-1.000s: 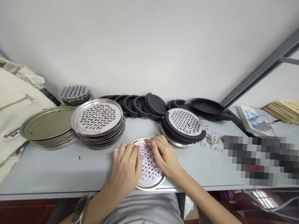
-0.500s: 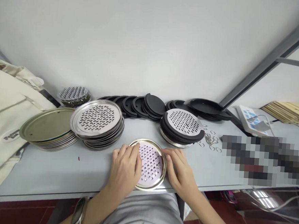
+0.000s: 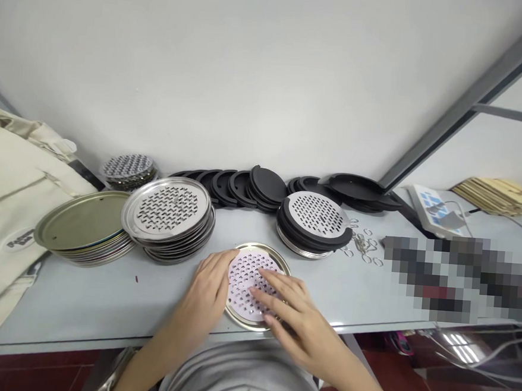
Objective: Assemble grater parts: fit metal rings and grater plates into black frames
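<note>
In front of me on the table lies a round gold-rimmed metal lid (image 3: 279, 256) with a pale lilac grater disc (image 3: 247, 273) inside it. My left hand (image 3: 205, 287) is closed at the lid's left edge, its fingers together and the tips at the rim. My right hand (image 3: 295, 314) lies over the right part of the grater disc, fingers stretched out and slightly apart, covering the lower right of the rim. Just behind the lid stands a stack of black round holders (image 3: 285, 228) topped by a silver grater disc (image 3: 317, 214).
To the left are a stack of silver grater lids (image 3: 170, 210), olive lids (image 3: 85, 219) and loose grater discs (image 3: 129, 165). Black discs (image 3: 268, 184) line the wall. Metal rings (image 3: 365, 244), a white box (image 3: 434, 210) and yellow envelopes (image 3: 497, 194) are on the right. A cream bag (image 3: 11, 184) hangs far left.
My right hand has moved left from the lid's right rim onto the grater disc, with its fingers spreading. My left hand stays at the left edge, its wrist slightly lower.
</note>
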`<move>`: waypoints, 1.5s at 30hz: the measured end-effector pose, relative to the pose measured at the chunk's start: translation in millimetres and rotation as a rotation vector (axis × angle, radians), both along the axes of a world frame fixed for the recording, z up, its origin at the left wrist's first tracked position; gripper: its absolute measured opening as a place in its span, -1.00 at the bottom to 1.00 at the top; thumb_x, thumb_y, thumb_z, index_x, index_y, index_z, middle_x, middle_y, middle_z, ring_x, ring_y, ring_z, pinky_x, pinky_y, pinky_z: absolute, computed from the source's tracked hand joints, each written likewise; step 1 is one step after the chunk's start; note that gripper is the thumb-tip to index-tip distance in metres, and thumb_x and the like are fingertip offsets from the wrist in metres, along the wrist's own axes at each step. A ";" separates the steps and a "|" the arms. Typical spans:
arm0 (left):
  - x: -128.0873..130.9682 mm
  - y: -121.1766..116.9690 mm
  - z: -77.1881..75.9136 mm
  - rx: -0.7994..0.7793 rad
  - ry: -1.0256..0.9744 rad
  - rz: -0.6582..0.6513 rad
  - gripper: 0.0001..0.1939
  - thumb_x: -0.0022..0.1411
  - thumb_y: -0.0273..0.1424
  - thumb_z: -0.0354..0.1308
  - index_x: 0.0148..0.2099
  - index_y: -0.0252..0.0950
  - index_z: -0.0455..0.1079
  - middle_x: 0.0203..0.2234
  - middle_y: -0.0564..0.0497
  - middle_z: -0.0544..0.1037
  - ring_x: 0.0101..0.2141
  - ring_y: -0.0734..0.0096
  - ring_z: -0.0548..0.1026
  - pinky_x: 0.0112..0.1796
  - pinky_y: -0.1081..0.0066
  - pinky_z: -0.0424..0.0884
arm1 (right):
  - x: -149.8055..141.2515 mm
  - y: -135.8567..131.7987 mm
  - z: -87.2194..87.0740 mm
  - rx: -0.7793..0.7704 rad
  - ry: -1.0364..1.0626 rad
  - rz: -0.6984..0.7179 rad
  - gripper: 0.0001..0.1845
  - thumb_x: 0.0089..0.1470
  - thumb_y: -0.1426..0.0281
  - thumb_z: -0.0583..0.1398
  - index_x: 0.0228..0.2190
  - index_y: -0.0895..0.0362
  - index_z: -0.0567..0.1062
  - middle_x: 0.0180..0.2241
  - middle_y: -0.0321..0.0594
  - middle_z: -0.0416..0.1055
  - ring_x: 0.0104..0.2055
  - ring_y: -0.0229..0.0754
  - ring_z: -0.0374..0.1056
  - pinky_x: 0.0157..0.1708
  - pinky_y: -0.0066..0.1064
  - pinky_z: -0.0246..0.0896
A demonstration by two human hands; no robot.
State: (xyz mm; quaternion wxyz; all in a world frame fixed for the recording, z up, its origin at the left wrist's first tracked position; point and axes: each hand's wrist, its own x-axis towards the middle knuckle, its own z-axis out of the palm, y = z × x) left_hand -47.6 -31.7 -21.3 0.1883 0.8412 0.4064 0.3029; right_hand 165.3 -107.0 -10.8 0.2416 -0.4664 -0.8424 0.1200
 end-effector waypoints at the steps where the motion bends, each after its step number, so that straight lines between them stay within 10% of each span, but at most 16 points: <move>1: -1.4 -0.9 -1.8 0.003 -0.005 0.024 -0.60 0.34 -0.55 -0.21 0.16 -0.24 0.19 0.08 -0.06 0.38 0.11 0.34 0.30 0.13 0.25 0.22 | -2.0 0.2 0.8 -0.001 -0.041 0.033 -0.50 0.27 0.44 0.04 0.22 0.01 0.20 0.31 -0.15 0.03 0.32 0.01 -0.05 0.21 0.00 0.01; 45: -3.0 -4.7 -14.6 -0.088 -0.030 0.115 -0.55 0.33 -0.51 -0.19 0.25 -0.23 0.07 0.12 -0.12 0.33 0.14 0.26 0.28 0.12 0.17 0.26 | 3.2 1.9 -6.4 0.051 -0.063 0.192 -0.46 0.22 0.50 0.03 0.22 0.17 0.22 0.19 -0.13 0.26 0.28 -0.13 0.10 0.25 -0.19 0.07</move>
